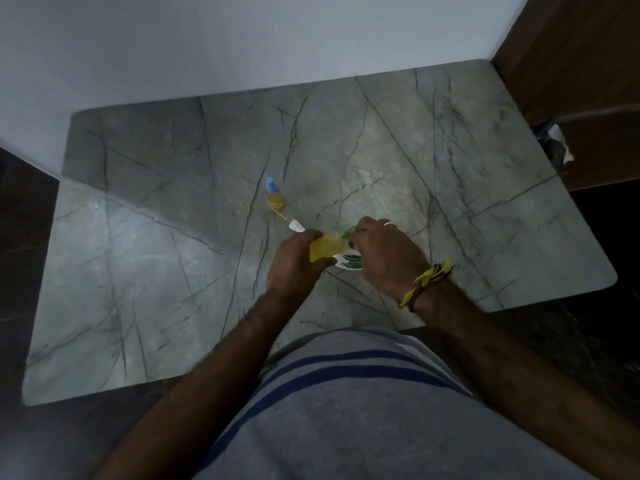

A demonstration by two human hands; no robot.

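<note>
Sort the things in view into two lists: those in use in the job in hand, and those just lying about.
In use: clear plastic bottle of yellow liquid, gripped by the left hand; its green top, pinched by the right hand.
Lying about: small yellow bottle with blue cap; small white plastic piece on the grey marble table.

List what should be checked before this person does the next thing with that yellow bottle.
1. Grip: the left hand holds the yellow bottle: ok.
2. Hold: the right hand pinches the green piece at the bottle's end: ok.
3. Target: the white-and-green container sits right beneath both hands: ok.
4. Clearance: the small blue-capped bottle stands upright, apart from the hands: ok.
5. Yellow bottle open or closed: cannot tell.
</note>
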